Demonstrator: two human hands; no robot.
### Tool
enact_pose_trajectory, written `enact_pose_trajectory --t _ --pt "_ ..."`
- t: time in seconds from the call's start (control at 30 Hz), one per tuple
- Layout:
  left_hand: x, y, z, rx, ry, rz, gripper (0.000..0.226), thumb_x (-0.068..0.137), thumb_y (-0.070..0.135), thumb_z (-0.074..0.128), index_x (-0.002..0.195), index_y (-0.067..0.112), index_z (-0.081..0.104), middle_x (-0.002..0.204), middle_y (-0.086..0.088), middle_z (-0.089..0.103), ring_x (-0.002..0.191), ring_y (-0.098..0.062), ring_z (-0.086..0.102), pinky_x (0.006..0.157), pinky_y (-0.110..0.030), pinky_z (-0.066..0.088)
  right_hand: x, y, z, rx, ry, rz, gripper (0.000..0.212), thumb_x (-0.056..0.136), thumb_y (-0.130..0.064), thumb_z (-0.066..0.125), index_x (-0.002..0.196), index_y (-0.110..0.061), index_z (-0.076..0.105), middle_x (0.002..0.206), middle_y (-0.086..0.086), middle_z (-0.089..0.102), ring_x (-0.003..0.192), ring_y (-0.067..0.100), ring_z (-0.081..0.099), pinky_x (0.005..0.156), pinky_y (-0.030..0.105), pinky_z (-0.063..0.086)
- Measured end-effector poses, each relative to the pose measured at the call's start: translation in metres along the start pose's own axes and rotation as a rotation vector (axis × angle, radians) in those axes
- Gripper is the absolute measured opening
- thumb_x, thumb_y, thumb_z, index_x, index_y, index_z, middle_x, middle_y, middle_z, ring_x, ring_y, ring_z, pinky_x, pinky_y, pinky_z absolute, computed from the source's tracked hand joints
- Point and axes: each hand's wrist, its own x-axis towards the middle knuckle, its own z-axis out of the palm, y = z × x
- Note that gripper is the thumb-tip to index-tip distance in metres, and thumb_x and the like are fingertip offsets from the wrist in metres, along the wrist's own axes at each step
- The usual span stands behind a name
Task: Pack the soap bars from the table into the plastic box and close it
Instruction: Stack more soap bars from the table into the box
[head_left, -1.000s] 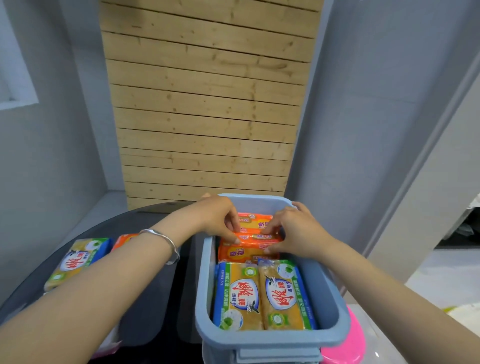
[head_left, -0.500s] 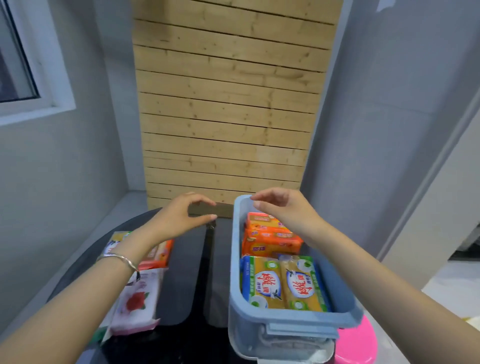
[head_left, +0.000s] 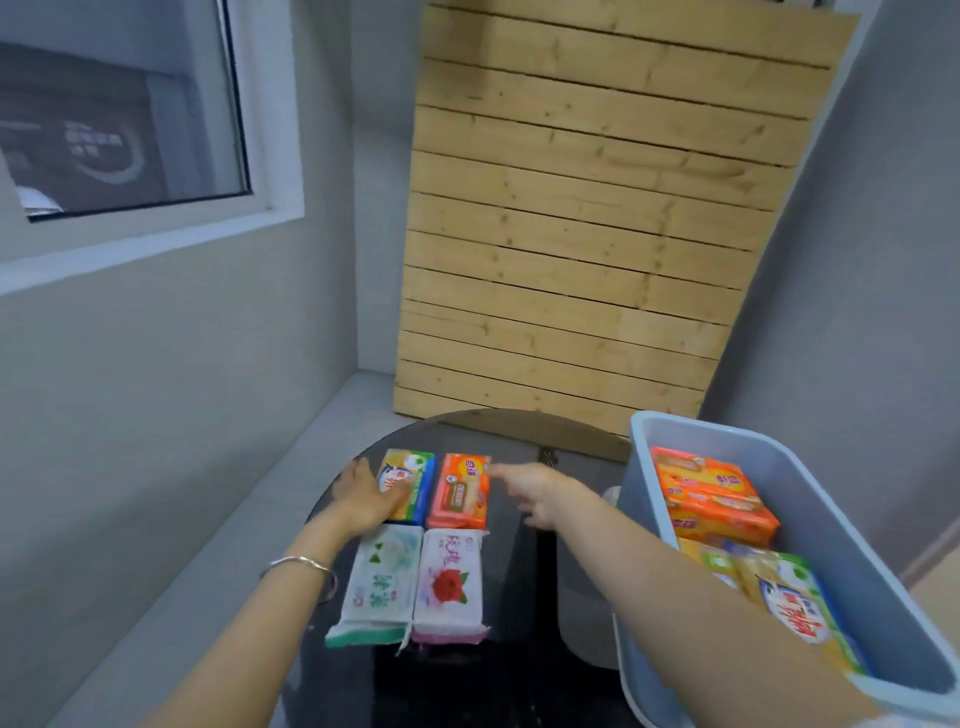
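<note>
Centre frame: my left hand (head_left: 363, 500) lays straight fingers on the yellow bar (head_left: 412, 480); my right hand (head_left: 537, 491) reaches loose-fingered toward the orange bar (head_left: 460, 493). Stiff, slick-looking wrappers; I'd grip the long edges.

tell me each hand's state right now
Left hand: open, flat on the yellow-and-blue wrapped soap bar.
Right hand: open, fingertip at the orange wrapped soap bar, holding nothing.

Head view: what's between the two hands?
In the head view, two soap packs lie side by side: the yellow-blue pack, touched by the left hand, and the orange pack, beside the right hand.
</note>
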Motion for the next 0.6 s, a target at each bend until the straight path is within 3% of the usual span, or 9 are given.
enact_pose_trajectory --t 0.13,0.23,0.33,0.4,0.47,0.53,0.6 --pt "0.017 -0.023 0.005 0.16 -0.036 -0.019 0.075 0.092 0.056 0.034 0.147 0.007 0.021 0.157 -0.016 0.016 0.145 -0.03 0.014 0.117 -0.038 0.014 0.021 0.011 0.024 -0.014 0.036 0.069 0.046 0.094 -0.043 0.047 0.122 -0.008 0.058 0.14 0.01 0.052 0.13 0.023 0.045 0.111 0.035 0.025" --pt "0.025 -0.028 0.013 0.252 -0.165 0.011 0.067 0.092 0.06 0.017 0.149 0.024 0.016 0.16 -0.008 0.002 0.147 -0.03 -0.004 0.117 -0.046 -0.001 0.039 0.02 0.041 -0.051 0.143 0.043 0.062 0.09 -0.056 0.045 0.133 -0.011 0.051 0.142 0.01 0.046 0.129 0.025 0.045 0.11 0.04 0.031" --pt "0.029 -0.026 0.016 0.25 -0.192 0.043 0.061 0.095 0.055 0.013 0.149 0.027 0.011 0.161 -0.006 0.0 0.146 -0.029 -0.01 0.116 -0.047 -0.006 0.052 0.023 0.056 -0.07 0.205 -0.029 0.055 0.092 -0.052 0.042 0.132 -0.014 0.05 0.138 0.01 0.044 0.125 0.026 0.046 0.105 0.039 0.039" --pt "0.032 -0.025 0.016 0.219 -0.195 0.053 0.059 0.096 0.052 0.013 0.149 0.028 0.009 0.16 -0.006 0.002 0.146 -0.029 -0.01 0.116 -0.046 -0.008 0.056 0.021 0.064 0.063 0.164 -0.034 0.045 0.095 -0.045 0.042 0.127 -0.016 0.052 0.131 0.011 0.053 0.117 0.027 0.055 0.1 0.042 0.047" --pt "0.033 -0.022 0.015 0.086 -0.206 0.088 0.056 0.098 0.048 0.018 0.149 0.027 0.01 0.159 -0.008 0.016 0.147 -0.03 0.005 0.117 -0.045 0.001 0.057 0.018 0.065 0.219 0.124 -0.051 0.036 0.098 -0.036 0.042 0.127 -0.016 0.05 0.118 0.008 0.062 0.099 0.022 0.065 0.081 0.035 0.056" --pt "0.03 -0.015 0.012 -0.248 -0.215 0.107 0.052 0.099 0.04 0.029 0.148 0.027 0.019 0.144 -0.01 0.044 0.13 -0.026 0.045 0.11 -0.044 0.033 0.057 0.016 0.063 0.27 0.107 -0.099 0.035 0.099 -0.027 0.043 0.132 -0.017 0.045 0.111 0.005 0.063 0.086 0.016 0.066 0.062 0.024 0.052" --pt "0.027 -0.006 0.008 -0.5 -0.149 0.122 0.047 0.098 0.031 0.038 0.144 0.028 0.029 0.133 -0.007 0.054 0.109 -0.021 0.06 0.094 -0.039 0.051 0.057 0.013 0.063 0.284 0.119 -0.165 0.045 0.098 -0.02 0.047 0.141 -0.02 0.036 0.126 0.008 0.058 0.102 0.021 0.064 0.071 0.029 0.055"
